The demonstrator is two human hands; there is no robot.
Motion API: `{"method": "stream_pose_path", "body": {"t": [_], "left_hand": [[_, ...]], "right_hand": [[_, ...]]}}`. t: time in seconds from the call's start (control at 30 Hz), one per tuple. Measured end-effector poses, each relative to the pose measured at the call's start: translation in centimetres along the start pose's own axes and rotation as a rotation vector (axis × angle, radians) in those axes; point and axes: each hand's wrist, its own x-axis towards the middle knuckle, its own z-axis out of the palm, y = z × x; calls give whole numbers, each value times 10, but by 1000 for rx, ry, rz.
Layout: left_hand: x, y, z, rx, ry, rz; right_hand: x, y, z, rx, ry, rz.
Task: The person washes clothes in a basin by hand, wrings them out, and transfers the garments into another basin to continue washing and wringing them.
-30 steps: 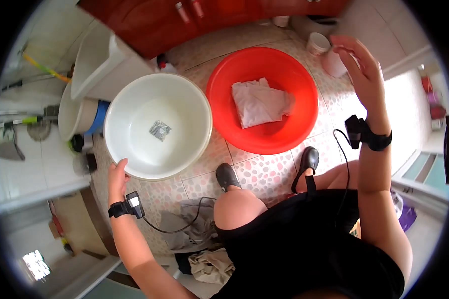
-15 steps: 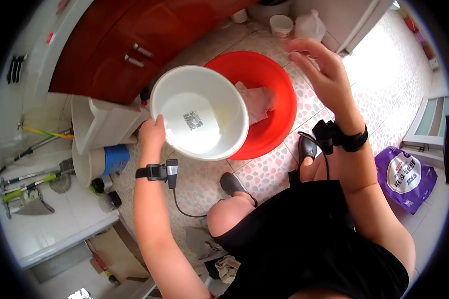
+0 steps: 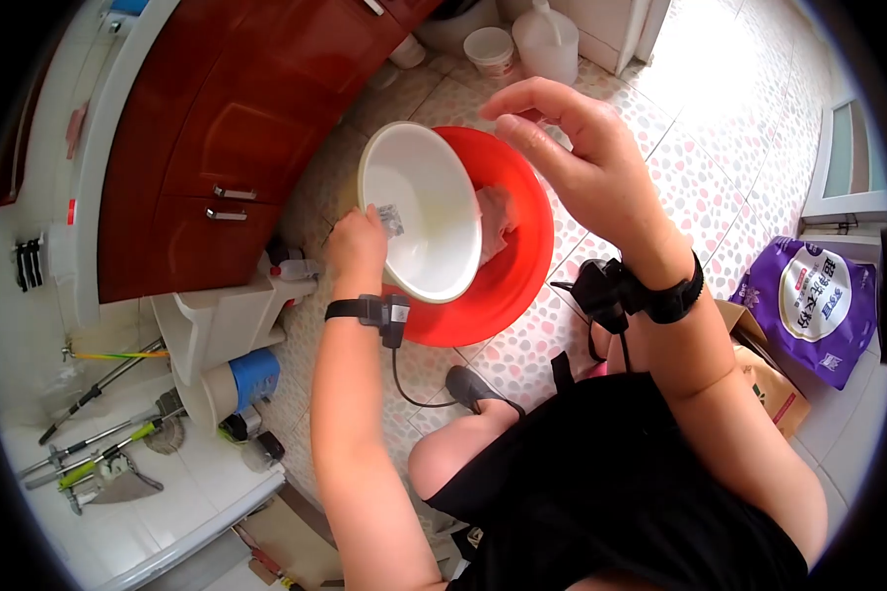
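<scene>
My left hand point(image 3: 357, 244) is closed on the rim of a white basin point(image 3: 429, 241), which is tilted to the right over a red tub point(image 3: 527, 236). A grey patterned label shows inside the basin, beside my fingers. In the red tub lies a pale pink cloth point(image 3: 496, 215), partly hidden behind the basin. My right hand point(image 3: 591, 163) hangs in the air above the tub's far right edge, fingers curved and apart from the thumb, holding nothing. Both wrists wear black straps with small devices and cables.
Red cabinets point(image 3: 237, 138) stand at the left. At the back are a white bucket point(image 3: 490, 51) and a translucent jug point(image 3: 546, 44). To the right are a purple detergent bag point(image 3: 808, 310) and a cardboard box point(image 3: 774, 389). Mops and brushes point(image 3: 108, 458) lie lower left.
My left hand has moved right with the basin, tilting it more steeply over the red tub. My right hand has shifted left and slightly down. The camera view has shifted too.
</scene>
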Motion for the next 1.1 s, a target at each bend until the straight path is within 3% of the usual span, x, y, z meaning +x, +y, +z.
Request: {"method": "stream_pose_path", "body": {"t": [0.2,0.7,0.87,1.1], "left_hand": [[3,18,4,55,-10,21],[-16,12,-13,118,17,151],[-14,4,-12,219,165,250],[-13,-19,-40,306,139,296]], "right_hand": [[2,6,-4,77,123,-12],[-1,9,-3,-7,154,-93],[-1,7,-3,-21,151,-93],[0,8,-2,-37,140,-131]]}}
